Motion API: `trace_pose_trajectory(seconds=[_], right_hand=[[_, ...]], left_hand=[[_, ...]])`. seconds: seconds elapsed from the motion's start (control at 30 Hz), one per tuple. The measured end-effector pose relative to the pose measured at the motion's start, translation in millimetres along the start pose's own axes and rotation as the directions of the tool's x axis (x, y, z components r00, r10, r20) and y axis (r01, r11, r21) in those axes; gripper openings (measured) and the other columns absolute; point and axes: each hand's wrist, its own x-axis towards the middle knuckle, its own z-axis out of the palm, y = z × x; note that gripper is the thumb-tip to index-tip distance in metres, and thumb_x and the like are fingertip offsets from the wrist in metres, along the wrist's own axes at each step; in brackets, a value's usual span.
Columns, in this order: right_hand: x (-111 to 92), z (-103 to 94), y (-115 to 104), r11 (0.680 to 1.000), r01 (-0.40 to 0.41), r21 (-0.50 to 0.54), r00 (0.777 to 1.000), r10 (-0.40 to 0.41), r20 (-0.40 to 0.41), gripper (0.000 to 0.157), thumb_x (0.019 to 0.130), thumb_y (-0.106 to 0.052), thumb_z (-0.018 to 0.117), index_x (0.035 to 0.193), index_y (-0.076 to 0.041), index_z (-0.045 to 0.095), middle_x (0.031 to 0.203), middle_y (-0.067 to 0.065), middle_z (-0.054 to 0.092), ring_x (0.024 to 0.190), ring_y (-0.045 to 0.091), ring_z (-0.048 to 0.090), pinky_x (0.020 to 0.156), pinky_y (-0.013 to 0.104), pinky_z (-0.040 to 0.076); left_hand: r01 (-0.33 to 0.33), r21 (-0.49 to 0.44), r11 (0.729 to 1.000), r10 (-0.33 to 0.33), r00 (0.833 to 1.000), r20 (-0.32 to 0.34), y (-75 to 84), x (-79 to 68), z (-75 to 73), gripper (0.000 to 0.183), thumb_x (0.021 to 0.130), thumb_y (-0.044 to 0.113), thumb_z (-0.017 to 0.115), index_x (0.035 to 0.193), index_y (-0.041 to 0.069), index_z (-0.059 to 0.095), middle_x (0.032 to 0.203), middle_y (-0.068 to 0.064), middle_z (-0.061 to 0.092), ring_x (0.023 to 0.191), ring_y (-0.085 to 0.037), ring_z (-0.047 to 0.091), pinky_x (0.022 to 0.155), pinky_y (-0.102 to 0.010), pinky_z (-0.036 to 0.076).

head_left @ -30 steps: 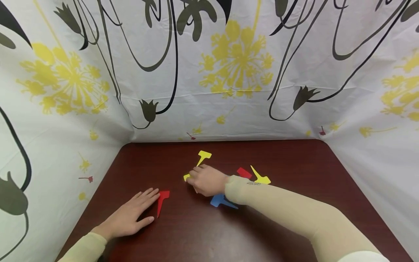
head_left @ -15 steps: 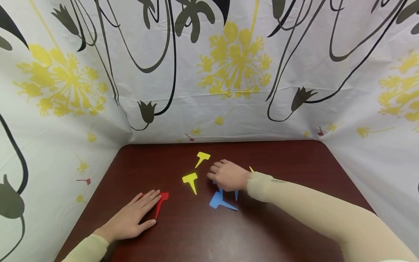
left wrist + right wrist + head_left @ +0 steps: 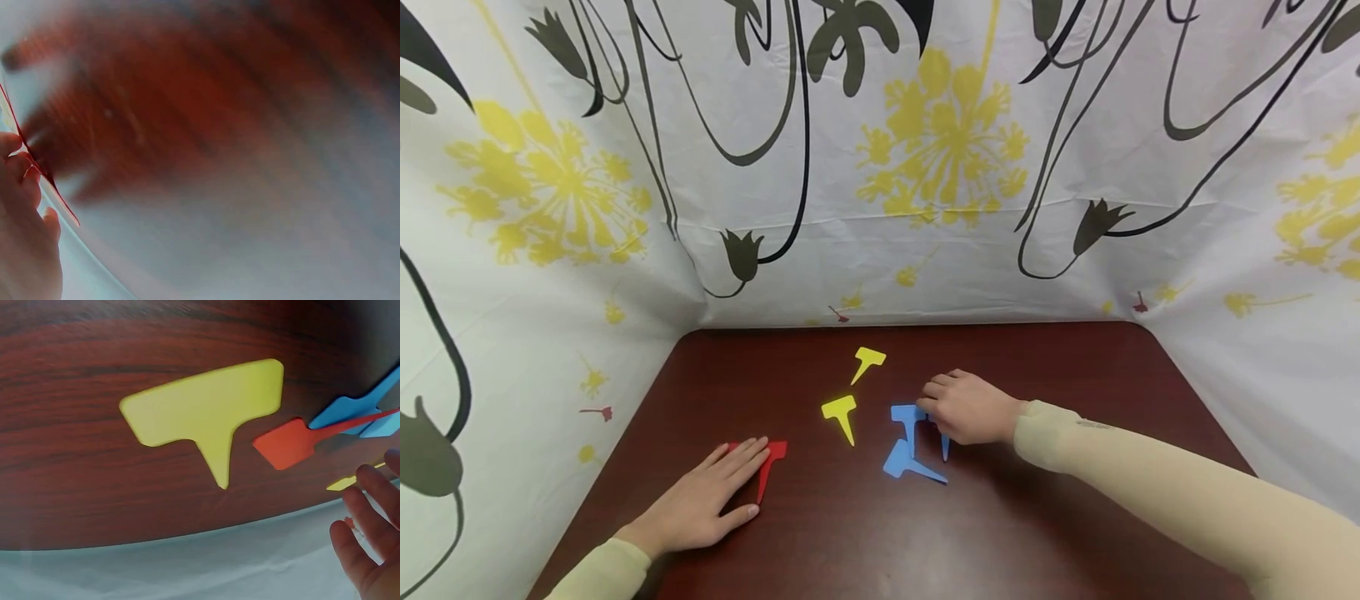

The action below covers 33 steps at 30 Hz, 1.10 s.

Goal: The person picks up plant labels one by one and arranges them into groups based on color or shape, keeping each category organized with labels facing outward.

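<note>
My left hand lies flat, straight fingers resting on a red T-shaped plant label; red also shows left of the fingers. My right hand hovers low at the blue labels, fingers relaxed and bent downward, fingertips overlapping one edge. One blue label stands stem-down in view, its tip meeting a slanted blue label. Another blue stem shows beneath the hand. In the right wrist view, a yellow label and a red label lie near the spread fingers.
Two yellow labels, one near and one farther label, lie left of the blue group on the dark wooden table. A patterned white curtain encloses the table's back and sides.
My right hand has moved right from a yellow label to the blue labels, uncovering that yellow label and a blue one. The red and yellow labels at right became hidden. My left hand stays nearly still.
</note>
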Motion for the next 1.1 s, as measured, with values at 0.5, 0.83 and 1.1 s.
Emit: trace_pose_trajectory(seconds=[0.5,0.83,1.1], right_hand=[[-14,15.9,-3,0.996,0.053,-0.067,0.993,-0.06,-0.102,0.013,0.088,-0.022,0.073,0.1,-0.016,0.075,0.096,-0.001,0.066,0.089,0.018,0.061,0.075,0.039,0.053],[-16,18.2,-7,0.989,0.075,-0.125,0.995,-0.083,-0.062,0.008,0.091,-0.014,0.073,0.098,-0.015,0.078,0.091,0.0,0.066,0.085,0.017,0.059,0.078,0.038,0.055],[-20,20.7,-4,0.977,0.125,-0.176,0.98,-0.149,-0.131,0.006,0.087,-0.01,0.075,0.094,-0.012,0.074,0.088,0.001,0.064,0.08,0.016,0.059,0.072,0.032,0.055]], left_hand=[[-0.012,-0.026,1.0,0.012,1.0,0.025,1.8,0.4,1.2,0.073,0.101,0.053,0.054,0.16,0.015,0.032,0.165,-0.001,0.025,0.149,-0.021,0.027,0.119,-0.042,0.015],[-0.027,-0.004,1.0,0.027,0.999,0.034,-2.8,0.0,4.2,0.074,0.101,0.055,0.051,0.16,0.015,0.03,0.166,-0.001,0.023,0.15,-0.02,0.025,0.12,-0.036,0.009],[-0.034,0.023,0.999,0.034,0.999,0.03,-4.8,-0.6,6.4,0.075,0.101,0.056,0.051,0.16,0.016,0.03,0.166,-0.001,0.023,0.15,-0.019,0.024,0.12,-0.033,0.008]])
